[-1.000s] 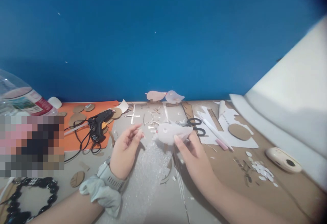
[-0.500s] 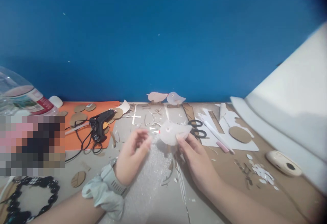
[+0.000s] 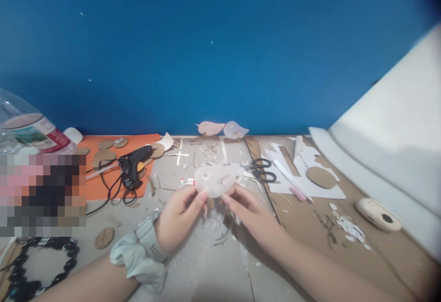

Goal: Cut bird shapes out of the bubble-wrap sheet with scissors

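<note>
Single head-worn view, set above and behind left hand and right hand, both at close range near frame centre. It faces forward and down over the table. Wall, farther off, fills the upper half. Forearms enter from the bottom edge.

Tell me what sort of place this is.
Likely a craft workspace, judging by a black pistol-shaped glue gun, black-handled scissors and round brown cardboard pieces.
</note>
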The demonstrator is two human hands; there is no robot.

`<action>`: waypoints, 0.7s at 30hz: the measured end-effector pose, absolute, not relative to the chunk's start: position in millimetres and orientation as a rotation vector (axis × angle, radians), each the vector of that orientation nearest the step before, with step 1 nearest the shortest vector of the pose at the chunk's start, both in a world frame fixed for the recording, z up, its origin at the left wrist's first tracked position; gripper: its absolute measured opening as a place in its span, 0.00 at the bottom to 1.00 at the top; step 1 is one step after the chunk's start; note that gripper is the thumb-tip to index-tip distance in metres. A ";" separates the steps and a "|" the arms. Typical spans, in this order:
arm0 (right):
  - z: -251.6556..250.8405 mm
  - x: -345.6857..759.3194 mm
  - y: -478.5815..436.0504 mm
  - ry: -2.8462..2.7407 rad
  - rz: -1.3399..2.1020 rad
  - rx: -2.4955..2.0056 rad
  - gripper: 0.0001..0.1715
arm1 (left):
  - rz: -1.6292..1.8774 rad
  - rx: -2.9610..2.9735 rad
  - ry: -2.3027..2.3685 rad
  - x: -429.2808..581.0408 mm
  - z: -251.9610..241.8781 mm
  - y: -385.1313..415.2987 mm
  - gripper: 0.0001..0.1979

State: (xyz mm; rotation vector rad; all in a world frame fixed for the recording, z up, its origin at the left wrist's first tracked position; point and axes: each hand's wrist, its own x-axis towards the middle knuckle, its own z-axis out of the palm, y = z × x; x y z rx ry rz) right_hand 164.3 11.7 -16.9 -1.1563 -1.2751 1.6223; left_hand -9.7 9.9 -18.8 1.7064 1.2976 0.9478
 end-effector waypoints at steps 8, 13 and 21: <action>-17.1 160.5 6.9 -1.277 1.594 -1.200 0.16 | 0.944 1.699 1.187 -9.5 -17.3 10.4 0.16; -17.2 163.1 7.7 -1.361 1.571 -1.205 0.16 | 0.940 1.733 1.268 -9.5 -20.0 11.0 0.15; -18.9 163.1 9.4 -1.480 1.485 -1.205 0.12 | 0.908 1.709 1.261 -9.9 -20.6 11.2 0.16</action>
